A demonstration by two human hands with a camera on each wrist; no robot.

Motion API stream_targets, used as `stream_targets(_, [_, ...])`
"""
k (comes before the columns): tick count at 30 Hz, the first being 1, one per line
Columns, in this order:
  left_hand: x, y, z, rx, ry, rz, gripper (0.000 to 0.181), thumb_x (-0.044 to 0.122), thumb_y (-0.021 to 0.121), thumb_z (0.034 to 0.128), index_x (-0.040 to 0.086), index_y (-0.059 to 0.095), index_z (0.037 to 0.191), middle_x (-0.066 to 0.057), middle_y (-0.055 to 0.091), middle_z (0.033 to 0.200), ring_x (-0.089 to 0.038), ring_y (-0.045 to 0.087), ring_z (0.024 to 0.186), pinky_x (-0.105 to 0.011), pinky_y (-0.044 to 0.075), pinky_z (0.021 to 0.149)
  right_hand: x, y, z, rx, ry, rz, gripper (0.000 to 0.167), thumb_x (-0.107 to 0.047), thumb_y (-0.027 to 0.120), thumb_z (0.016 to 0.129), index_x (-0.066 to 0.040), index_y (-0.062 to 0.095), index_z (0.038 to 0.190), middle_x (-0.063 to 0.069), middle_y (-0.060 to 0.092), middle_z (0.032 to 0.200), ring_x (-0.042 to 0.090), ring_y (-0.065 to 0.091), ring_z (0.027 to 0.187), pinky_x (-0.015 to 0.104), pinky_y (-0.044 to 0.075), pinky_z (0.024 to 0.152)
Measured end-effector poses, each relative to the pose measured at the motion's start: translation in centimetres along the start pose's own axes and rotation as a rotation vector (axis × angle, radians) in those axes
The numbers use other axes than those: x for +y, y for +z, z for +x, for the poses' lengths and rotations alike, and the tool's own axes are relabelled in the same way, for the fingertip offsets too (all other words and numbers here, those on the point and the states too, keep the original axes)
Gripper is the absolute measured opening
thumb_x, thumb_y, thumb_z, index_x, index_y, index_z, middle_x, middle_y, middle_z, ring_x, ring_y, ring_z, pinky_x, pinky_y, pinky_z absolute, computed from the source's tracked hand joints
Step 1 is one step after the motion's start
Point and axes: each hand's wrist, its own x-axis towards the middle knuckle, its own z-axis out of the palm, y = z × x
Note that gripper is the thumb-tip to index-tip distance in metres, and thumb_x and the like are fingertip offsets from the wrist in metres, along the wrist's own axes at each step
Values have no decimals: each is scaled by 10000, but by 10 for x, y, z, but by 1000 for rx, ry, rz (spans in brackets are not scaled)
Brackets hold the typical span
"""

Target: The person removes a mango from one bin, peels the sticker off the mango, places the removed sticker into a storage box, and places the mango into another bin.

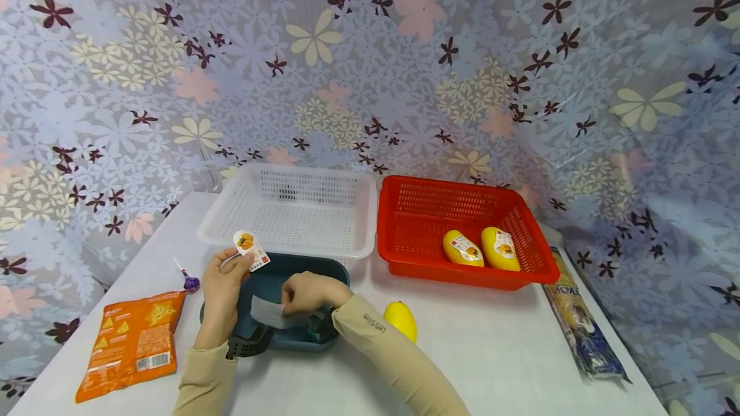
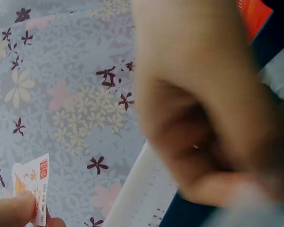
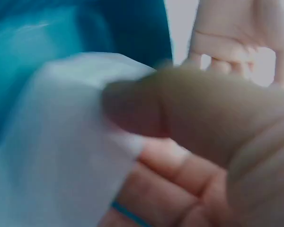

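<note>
My left hand [image 1: 222,291] pinches a white sticker [image 1: 254,255] with an orange fruit picture and a small red mark, held up at the left end of a dark teal bin [image 1: 312,266]. In the left wrist view the sticker [image 2: 36,182] stands upright between thumb and finger. Over the bin my right hand [image 1: 315,291] grips a thin white translucent sheet [image 1: 268,313] between thumb and fingers. The sheet [image 3: 71,142] hangs slack in the right wrist view, blurred. A yellow mango [image 1: 401,321] lies on the table, partly behind the right forearm.
A white basket [image 1: 312,246] and a red basket [image 1: 405,262] stand behind. Two mangoes with stickers, one on the left [image 1: 462,249] and one on the right [image 1: 500,249], lie in the red one. An orange snack bag [image 1: 135,339], lollipop [image 1: 190,282] and long packet [image 1: 584,320] flank the table.
</note>
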Motion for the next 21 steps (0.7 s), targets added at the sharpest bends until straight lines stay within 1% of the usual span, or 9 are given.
stream_targets(2, [1,2,-2,-12,-2,8,273,136,643,930,119,442,1114,219,632,734,23,542,670,-139,473,691,5,-3,-3,99,8,100,90,-187,700,874,-138,660,810,-89,594,712,20,479,595,155,395,544])
stream_targets(8, [5,11,-12,-39,31,56,440,184,642,937,112,429,1316,251,640,735,35,557,823,-151,410,777,14,-5,-16,419,60,510,100,-155,679,884,-87,695,955,50,731,837,27,500,620,194,382,557])
stream_targets(10, [6,15,-16,-39,57,44,413,172,642,936,73,476,1301,244,634,725,33,561,846,-149,407,791,14,-2,-21,502,63,623,152,-148,657,898,-82,698,1029,96,720,796,51,481,581,210,362,531])
stream_targets(12, [6,21,-20,-30,91,43,353,154,657,924,41,530,1234,241,634,711,38,571,826,-141,425,771,14,1,-25,569,56,688,194,-148,645,908,-78,697,1082,108,711,777,61,463,561,208,354,525])
stream_targets(14, [5,26,-23,-22,126,60,318,137,674,910,17,556,1180,252,632,699,50,582,807,-129,448,746,12,3,-29,604,40,736,232,-143,624,923,-71,686,1135,127,719,805,85,456,562,209,358,525])
stream_targets(15, [4,29,-24,-16,142,76,317,132,686,900,20,565,1172,258,630,690,52,586,791,-128,454,728,12,5,-31,616,24,750,249,-137,615,927,-63,677,1157,134,730,843,68,494,598,202,385,551])
stream_targets(17, [2,32,-26,-9,177,130,340,136,707,884,34,576,1181,277,627,670,57,588,763,-130,458,694,11,7,-33,638,11,760,266,-131,600,934,-54,670,1180,133,749,964,25,542,689,184,425,620])
stream_targets(18, [2,33,-26,-8,192,156,352,140,715,878,43,578,1188,276,631,668,61,588,751,-131,460,683,10,9,-34,644,4,766,276,-120,588,938,-47,663,1194,145,742,1024,23,531,692,183,423,639])
stream_targets(21, [-2,34,-27,6,233,231,382,153,743,855,56,593,1193,165,699,712,71,591,710,-139,462,658,10,13,-36,651,-11,771,294,-100,551,950,-29,649,1218,190,727,1048,10,489,666,177,395,627])
